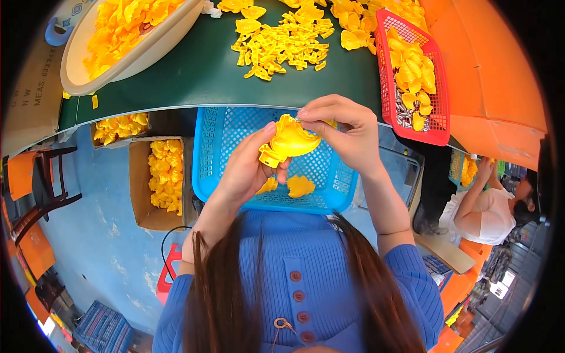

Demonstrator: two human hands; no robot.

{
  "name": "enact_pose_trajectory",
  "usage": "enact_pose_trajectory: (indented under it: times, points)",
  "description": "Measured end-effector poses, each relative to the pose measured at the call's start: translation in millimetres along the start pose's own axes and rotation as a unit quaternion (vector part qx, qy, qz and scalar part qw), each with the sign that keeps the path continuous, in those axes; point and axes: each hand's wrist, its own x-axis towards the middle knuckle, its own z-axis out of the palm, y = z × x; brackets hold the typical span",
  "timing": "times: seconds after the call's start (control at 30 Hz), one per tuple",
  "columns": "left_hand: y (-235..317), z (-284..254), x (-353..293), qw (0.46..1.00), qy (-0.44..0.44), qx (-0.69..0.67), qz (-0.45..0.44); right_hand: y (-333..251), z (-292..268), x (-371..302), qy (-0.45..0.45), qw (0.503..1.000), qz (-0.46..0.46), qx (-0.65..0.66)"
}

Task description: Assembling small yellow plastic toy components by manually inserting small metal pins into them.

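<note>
The left hand (pixel 250 162) cradles a yellow plastic shell (pixel 294 138), thumb along its near side and the other fingers curled beneath, which seems meant to steady it while leaving its upper end free. There the right hand (pixel 353 132) comes in from the side, thumb and forefinger closed in a fine pinch on what looks like a small silvery bit (pixel 298 119); its exact shape is too small to tell. Both hands hold the work above the blue basket (pixel 203 176), probably so that anything let go falls inside, where 2 yellow pieces (pixel 301 186) lie near the person's edge.

Stock appears set out for reach: the red basket (pixel 442 129) stands at the table's (pixel 194 70) right edge, on the right hand's side, with yellow shells over loose silvery parts (pixel 406 115). Small yellow parts (pixel 282 47) are heaped straight ahead, apparently kept separate from the larger pieces. The cream bowl (pixel 147 65) keeps more yellow pieces contained at the left, and an open cardboard box (pixel 139 188) on the floor below holds a bulk load
</note>
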Motion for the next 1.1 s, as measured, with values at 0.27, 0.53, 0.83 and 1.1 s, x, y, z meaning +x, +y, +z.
enact_pose_trajectory:
  times: [0.27, 0.53, 0.83, 1.1]
  points:
    - [-1.7, 11.5, -4.0, 0.985, -0.062, 0.117, 0.114, 3.3, 7.5, -4.3, 0.041, 0.999, 0.012, 0.004]
    - [-3.9, 9.7, -0.7, 0.974, -0.02, 0.194, 0.118, 4.1, 8.4, -3.0, 0.054, 0.999, 0.001, 0.001]
    - [-3.0, 14.4, -0.8, 0.976, -0.016, 0.175, 0.13, 4.3, 4.0, -4.8, 0.046, 0.997, 0.03, 0.055]
    - [-2.6, 5.7, 2.1, 0.973, -0.045, 0.181, 0.133, 4.4, 1.3, -4.9, 0.001, 1.0, 0.019, -0.022]
